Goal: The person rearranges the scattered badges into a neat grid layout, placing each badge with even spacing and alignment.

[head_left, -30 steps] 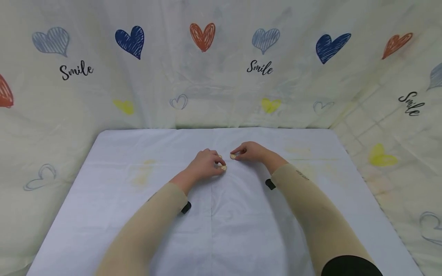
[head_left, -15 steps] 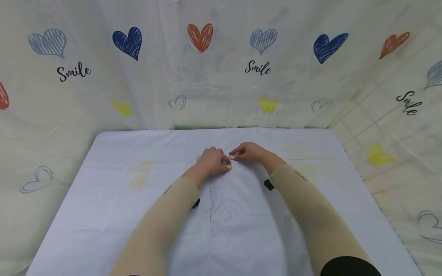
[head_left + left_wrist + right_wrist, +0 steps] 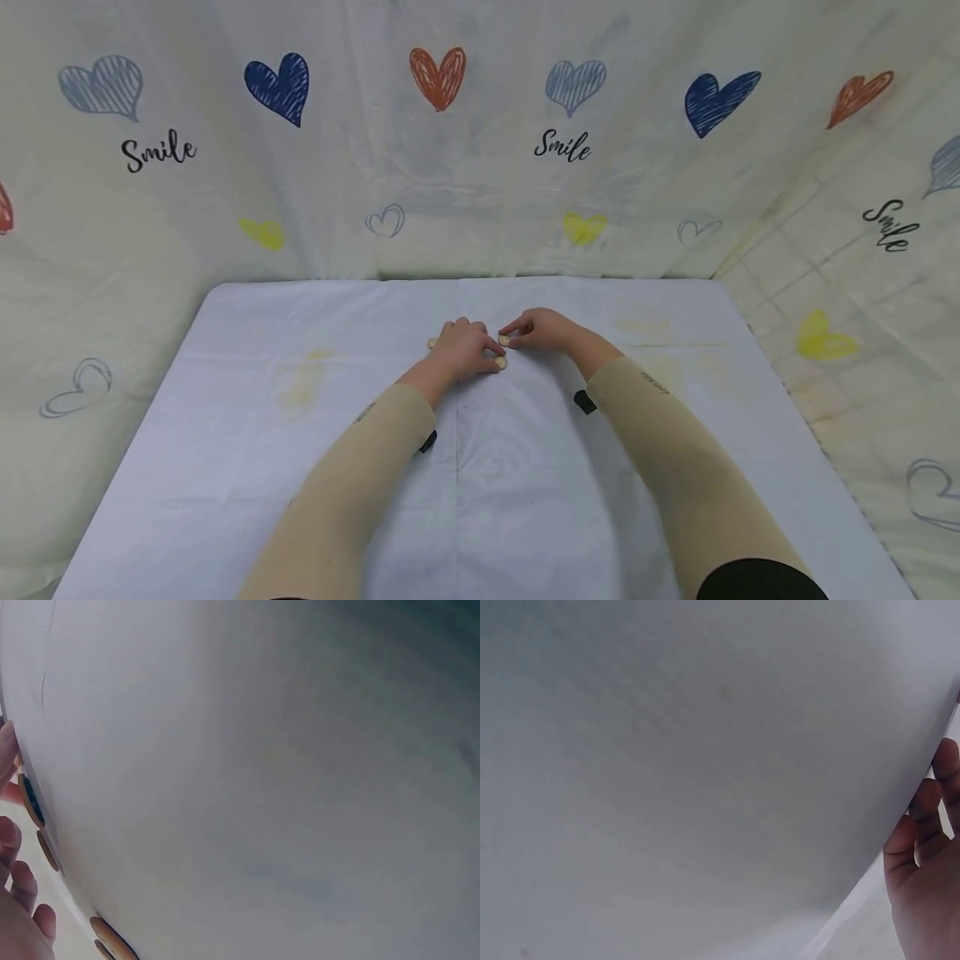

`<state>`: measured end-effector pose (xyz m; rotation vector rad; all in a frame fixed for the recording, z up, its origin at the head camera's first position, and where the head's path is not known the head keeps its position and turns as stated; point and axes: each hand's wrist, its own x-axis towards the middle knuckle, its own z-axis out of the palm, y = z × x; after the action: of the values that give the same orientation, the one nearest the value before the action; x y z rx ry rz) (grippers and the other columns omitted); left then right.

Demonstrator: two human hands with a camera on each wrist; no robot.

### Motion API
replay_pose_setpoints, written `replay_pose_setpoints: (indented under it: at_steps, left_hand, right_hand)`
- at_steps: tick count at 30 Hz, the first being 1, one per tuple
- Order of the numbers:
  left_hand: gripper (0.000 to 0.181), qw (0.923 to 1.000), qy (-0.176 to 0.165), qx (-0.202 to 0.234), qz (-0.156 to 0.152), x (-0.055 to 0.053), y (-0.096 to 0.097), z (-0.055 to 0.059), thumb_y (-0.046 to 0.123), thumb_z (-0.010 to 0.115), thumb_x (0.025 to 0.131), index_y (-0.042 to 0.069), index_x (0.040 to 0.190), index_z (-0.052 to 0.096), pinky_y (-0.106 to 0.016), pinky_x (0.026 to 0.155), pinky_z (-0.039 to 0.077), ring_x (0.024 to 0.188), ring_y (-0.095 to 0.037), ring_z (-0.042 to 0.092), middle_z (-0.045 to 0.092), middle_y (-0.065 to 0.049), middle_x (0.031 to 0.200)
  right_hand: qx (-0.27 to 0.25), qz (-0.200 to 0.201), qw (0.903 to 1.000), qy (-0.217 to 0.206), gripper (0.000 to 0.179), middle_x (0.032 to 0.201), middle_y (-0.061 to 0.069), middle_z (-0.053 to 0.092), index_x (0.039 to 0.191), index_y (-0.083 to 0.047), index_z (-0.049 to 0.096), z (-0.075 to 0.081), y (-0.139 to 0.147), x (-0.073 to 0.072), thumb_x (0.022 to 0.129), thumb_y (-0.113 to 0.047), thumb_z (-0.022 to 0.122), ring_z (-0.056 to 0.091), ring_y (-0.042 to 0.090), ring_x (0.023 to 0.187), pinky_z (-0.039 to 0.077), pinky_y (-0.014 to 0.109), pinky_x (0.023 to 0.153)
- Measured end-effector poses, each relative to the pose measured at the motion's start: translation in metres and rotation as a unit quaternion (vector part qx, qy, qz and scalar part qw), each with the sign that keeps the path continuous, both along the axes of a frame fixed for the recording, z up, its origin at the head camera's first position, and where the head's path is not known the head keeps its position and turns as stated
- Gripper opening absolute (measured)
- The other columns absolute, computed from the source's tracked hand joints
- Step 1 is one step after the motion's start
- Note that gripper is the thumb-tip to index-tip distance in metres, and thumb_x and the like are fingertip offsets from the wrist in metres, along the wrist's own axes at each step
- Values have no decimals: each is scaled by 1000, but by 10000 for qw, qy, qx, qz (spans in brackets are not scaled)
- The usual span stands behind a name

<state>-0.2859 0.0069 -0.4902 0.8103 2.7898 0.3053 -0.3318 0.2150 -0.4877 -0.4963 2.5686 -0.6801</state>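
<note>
Near the middle of the far half of the table, my left hand [image 3: 459, 348] pinches a small round wooden disc [image 3: 501, 362] between thumb and finger. Just beyond it, my right hand [image 3: 547, 327] holds a second wooden disc [image 3: 504, 341] at its fingertips. The two discs sit close together, one behind the other. Another disc [image 3: 432, 342] lies on the table to the left of the left hand, partly covered by it. In the left wrist view, one disc [image 3: 31, 801] shows a dark face, and more discs [image 3: 112, 941] lie lower down, seen nearly edge-on.
A white cloth [image 3: 300, 483] covers the table, with faint yellowish stains on it. Behind the table's far edge hangs a pale curtain [image 3: 487, 183] printed with hearts and the word Smile. It continues along the left and right sides.
My left hand has moved right with its disc, bringing it close to the right hand's disc. A disc now shows left of the left hand. The right hand has barely moved.
</note>
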Motion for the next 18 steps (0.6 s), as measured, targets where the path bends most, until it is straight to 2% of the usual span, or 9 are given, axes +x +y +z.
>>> replay_pose_setpoints:
  at_steps: [8,18]
  left_hand:
    - [30,9999,12,-148,74,-1,1,-1,47,69,91,40,120,72,-43,94,35,105,-21,47,58,3,113]
    - [30,9997,-42,-220,56,0,1,0,48,67,92,41,121,71,-44,95,35,105,-21,48,59,3,112]
  right_hand:
    - [-22,-6,10000,6,32,103,3,65,125,-20,72,3,-1,3,93,-25,71,56,19,92,43,37,85]
    - [-96,-28,9999,12,32,103,2,65,125,-21,72,-2,1,2,93,-24,72,56,19,93,43,36,85]
